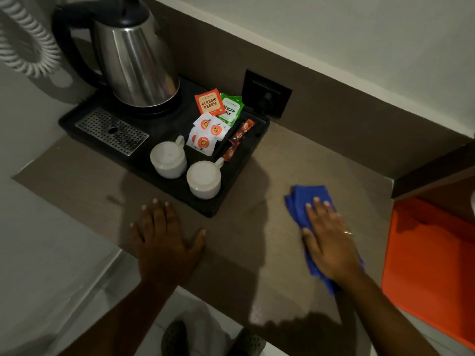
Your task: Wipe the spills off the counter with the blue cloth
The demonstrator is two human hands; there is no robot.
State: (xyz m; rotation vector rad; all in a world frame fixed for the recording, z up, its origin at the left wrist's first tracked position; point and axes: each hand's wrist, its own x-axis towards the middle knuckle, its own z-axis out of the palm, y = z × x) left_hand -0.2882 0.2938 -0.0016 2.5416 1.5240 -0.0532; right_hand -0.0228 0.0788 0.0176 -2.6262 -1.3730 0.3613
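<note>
1. Worktop (pixel 244 253): a brown wood-grain surface running from the left wall to an orange panel (pixel 431 265) at the right. A faint wet sheen is showing near its front edge, and a dull mark is lying at far left – probably spill residue, though the frame is too dim to be sure.
2. Black tray (pixel 239 186): sitting against the back wall at the left of centre, likely keeping the tea things gathered and clear of the open wiping area to its right.
3. Kettle (pixel 136 60): standing upright on its base at the rear of the tray, beside a perforated drip grate (pixel 113 131).
4. Right hand (pixel 329 242): lying palm-down on the blue cloth, fingers extended, close together and pressing flat rather than pinching – a hold that spreads pressure across the fabric for wiping.
5. Left hand (pixel 164 240): resting flat on the bare worktop just in front of the tray, fingers spread and holding nothing; it appears to be bracing the body while the other arm is reaching.
6. Blue cloth (pixel 300 201): folded, lying on the worktop to the right of the tray and apart from it, its far corner and near end showing beyond the hand.
7. Two white cups (pixel 185 168): sitting inverted at the tray's front, presumably to stay clean inside.
8. Sachets (pixel 213 119): tea and sugar packets, fanned behind the cups.
</note>
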